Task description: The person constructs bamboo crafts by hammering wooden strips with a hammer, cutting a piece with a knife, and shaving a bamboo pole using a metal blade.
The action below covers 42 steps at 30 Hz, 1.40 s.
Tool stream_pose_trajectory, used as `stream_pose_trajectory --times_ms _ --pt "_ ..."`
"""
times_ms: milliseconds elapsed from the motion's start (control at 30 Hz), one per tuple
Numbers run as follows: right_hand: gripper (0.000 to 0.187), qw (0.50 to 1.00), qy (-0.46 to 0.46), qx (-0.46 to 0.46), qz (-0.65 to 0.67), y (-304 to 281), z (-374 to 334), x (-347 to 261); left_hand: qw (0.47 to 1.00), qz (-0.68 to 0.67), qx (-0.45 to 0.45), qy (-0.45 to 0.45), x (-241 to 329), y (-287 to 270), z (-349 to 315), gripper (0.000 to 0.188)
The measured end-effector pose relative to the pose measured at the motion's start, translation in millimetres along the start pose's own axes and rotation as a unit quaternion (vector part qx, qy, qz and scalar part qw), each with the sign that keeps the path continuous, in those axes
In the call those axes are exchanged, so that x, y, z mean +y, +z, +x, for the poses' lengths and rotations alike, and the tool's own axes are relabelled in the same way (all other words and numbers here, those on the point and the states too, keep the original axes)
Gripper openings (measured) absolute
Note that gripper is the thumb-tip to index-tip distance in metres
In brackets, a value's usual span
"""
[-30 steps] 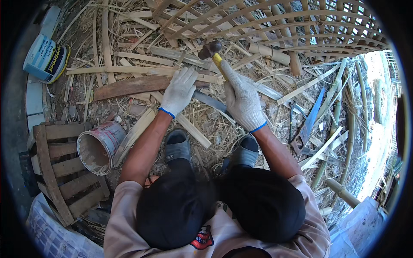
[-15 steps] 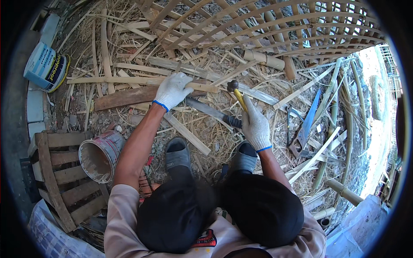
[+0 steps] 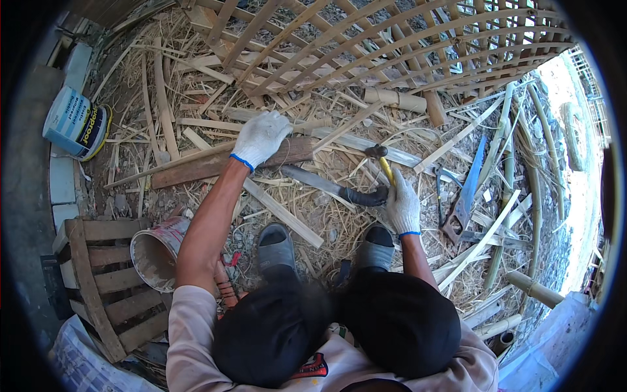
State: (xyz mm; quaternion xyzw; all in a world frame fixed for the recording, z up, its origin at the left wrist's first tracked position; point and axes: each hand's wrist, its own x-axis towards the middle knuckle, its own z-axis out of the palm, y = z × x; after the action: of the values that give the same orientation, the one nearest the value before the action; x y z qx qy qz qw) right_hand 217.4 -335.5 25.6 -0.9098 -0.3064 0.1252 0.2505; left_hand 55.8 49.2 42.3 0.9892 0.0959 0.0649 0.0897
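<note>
Right hand (image 3: pixel 403 204) grips a hammer (image 3: pixel 384 163) — handle (image 3: pixel 388 173) slanting, head (image 3: pixel 375 151) forward-left — grip of the left hand (image 3: pixel 260 138) unclear.

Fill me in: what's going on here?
A person in white gloves is working low over ground strewn with bamboo scraps. The left hand seems to grip a bamboo strip at a brown plank. The right hand holds a hammer by its yellow handle, its head clear of the left hand. A long blade with a dark handle lies on the ground between them; a handsaw lies farther right, unheld. A bamboo lattice stretches across the far side.
</note>
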Motion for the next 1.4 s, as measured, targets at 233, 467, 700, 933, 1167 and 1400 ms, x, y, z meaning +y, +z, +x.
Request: stream_pose_trajectory --times_ms 233,467,700,933,1167,1400 --pt "0.049 0.989 -0.117 0.093 -0.006 -10.6 -13.5 -31.0 0.992 -0.052 0.004 -0.115 17.7 -0.3 -0.9 0.026" --pt "0.046 0.98 0.008 0.197 0.02 -27.1 -34.2 3.3 0.999 0.005 0.047 0.012 47.5 -2.5 -6.3 0.025" --pt "0.066 0.939 0.261 0.134 -0.179 -55.1 -61.5 151.5 0.997 -0.037 0.042 -0.059 52.1 14.4 -14.9 0.023" --pt "0.066 0.938 0.25 0.088 -0.222 -61.7 -72.0 166.6 0.992 -0.097 0.026 -0.073 58.8 21.4 -34.1 0.018" --pt "0.05 0.925 0.188 0.312 0.112 -113.9 -76.0 146.1 0.973 -0.167 -0.093 -0.13 43.1 -16.7 -10.9 0.042" --pt "0.039 0.943 0.127 0.285 0.115 -192.6 -106.6 32.6 0.936 -0.204 -0.235 -0.162 0.3 -35.6 -5.5 0.06"
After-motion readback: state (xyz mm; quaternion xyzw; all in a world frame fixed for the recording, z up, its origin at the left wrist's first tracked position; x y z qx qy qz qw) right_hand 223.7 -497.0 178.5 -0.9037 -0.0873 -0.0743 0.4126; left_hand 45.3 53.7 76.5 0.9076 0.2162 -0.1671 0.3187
